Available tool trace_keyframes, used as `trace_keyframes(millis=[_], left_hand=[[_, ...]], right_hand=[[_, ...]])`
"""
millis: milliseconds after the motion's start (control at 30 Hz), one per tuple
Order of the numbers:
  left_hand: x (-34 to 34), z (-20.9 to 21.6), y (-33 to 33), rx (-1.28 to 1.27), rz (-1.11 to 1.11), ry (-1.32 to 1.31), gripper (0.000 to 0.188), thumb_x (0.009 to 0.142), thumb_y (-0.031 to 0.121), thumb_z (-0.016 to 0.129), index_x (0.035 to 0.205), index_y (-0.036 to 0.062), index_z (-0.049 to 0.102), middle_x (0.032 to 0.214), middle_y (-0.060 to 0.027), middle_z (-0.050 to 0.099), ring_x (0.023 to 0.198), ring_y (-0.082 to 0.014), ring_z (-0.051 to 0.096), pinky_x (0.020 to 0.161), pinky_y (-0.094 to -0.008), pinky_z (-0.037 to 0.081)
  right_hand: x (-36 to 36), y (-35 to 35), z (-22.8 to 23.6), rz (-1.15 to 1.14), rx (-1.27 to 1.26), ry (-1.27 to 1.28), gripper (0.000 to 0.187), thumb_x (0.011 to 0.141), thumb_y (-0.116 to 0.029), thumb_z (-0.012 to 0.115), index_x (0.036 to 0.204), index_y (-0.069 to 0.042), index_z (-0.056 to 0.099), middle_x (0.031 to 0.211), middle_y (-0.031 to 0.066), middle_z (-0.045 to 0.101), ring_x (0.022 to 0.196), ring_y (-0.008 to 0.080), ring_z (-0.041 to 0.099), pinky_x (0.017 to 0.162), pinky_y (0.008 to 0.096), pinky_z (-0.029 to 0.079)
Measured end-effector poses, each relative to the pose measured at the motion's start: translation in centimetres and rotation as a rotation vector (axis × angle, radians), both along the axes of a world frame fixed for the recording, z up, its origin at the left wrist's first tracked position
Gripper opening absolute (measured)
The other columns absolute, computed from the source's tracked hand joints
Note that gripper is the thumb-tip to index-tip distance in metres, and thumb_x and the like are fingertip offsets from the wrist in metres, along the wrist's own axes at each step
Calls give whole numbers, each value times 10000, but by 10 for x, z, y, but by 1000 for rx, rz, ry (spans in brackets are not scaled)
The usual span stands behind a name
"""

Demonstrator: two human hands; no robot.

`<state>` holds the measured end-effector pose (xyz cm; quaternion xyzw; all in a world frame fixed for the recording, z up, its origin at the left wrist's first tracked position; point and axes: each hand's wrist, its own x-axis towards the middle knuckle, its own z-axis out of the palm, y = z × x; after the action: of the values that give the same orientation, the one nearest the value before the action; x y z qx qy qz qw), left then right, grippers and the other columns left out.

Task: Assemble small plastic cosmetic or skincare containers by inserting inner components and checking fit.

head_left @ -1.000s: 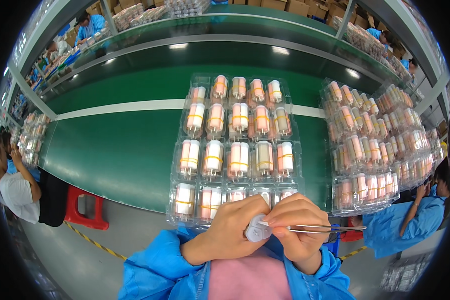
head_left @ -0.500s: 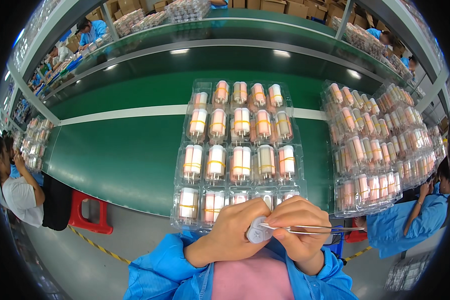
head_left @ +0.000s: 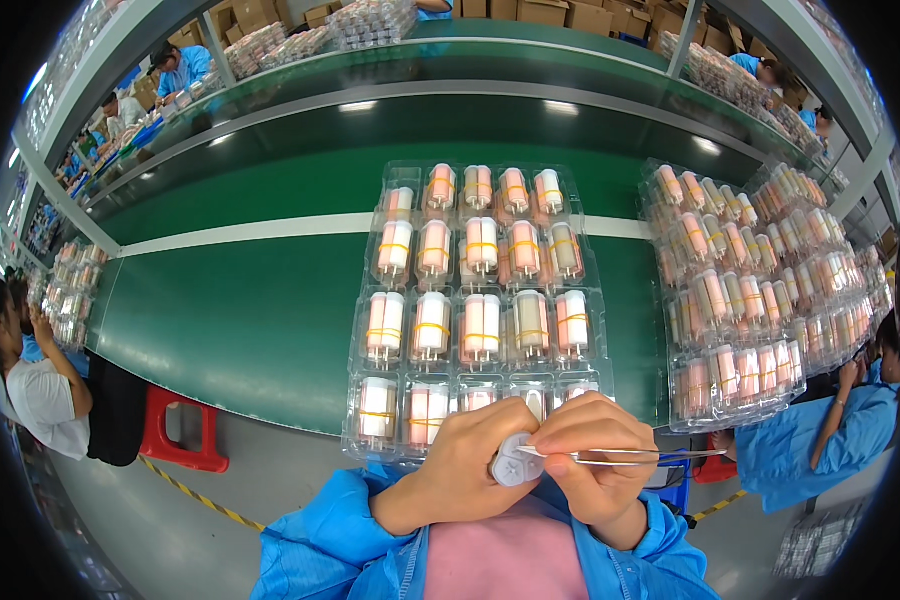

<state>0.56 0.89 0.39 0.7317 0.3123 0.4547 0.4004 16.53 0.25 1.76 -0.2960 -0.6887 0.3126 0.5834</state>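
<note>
Close to my chest, my left hand (head_left: 478, 462) is wrapped round a small part with a grey-white round end cap (head_left: 517, 462); the rest of it is hidden in my fingers. Metal tweezers (head_left: 620, 457) are pinched in my right hand (head_left: 598, 455), their tips at the upper edge of the cap. Just beyond both hands lies a clear plastic tray (head_left: 355, 345) of banded units. Each unit, such as this white and pink one (head_left: 431, 325), is a bundle of tubes with a yellow band and short prongs. My hands hide part of the nearest row.
Stacked clear trays (head_left: 735, 385) with similar units stand on the right of the green table (head_left: 220, 310). A red stool (head_left: 185, 432) is at the left. People sit on both sides, one in white (head_left: 45, 400), one in blue (head_left: 820, 430). A metal frame (head_left: 450, 90) spans the back.
Both hands and the tweezers keep almost the same pose at the end cap. The whole view has shifted very slightly.
</note>
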Motion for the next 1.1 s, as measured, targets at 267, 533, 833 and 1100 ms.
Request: trace_keyframes(millis=[267, 533, 833, 1100], left_hand=[[1, -1, 0, 30, 21, 14, 223, 686, 39, 707, 845, 36, 551, 735, -104, 545, 598, -287, 569, 509, -341, 435], [1, -1, -1, 20, 4, -4, 227, 683, 38, 710, 848, 30, 554, 737, -105, 543, 596, -286, 568, 510, -341, 436], [2, 0, -1, 27, 23, -10, 225, 689, 28, 707, 860, 24, 561, 740, -112, 546, 603, -284, 567, 516, -338, 438], [2, 0, -1, -13, 30, -10, 278, 667, 17, 735, 889, 18, 567, 804, -114, 580, 701, -237, 596, 581, -307, 457]], right_hand=[[0, 0, 0, -6, 31, -19, 118, 731, -27, 744, 834, -15, 687, 788, 111, 683, 685, 242, 638, 623, 315, 512], [-2, -2, -4, -16, 28, 45, 112, 739, -29, 740, 833, -11, 681, 786, 114, 684, 680, 243, 633, 618, 315, 510], [-1, -2, -6, 22, -9, 113, 105, 760, -18, 716, 853, 8, 675, 808, 131, 688, 707, 241, 642, 637, 312, 512], [0, -3, -14, 18, -55, 187, 154, 775, -25, 701, 910, 38, 662, 862, 158, 685, 764, 232, 642, 678, 316, 507]])
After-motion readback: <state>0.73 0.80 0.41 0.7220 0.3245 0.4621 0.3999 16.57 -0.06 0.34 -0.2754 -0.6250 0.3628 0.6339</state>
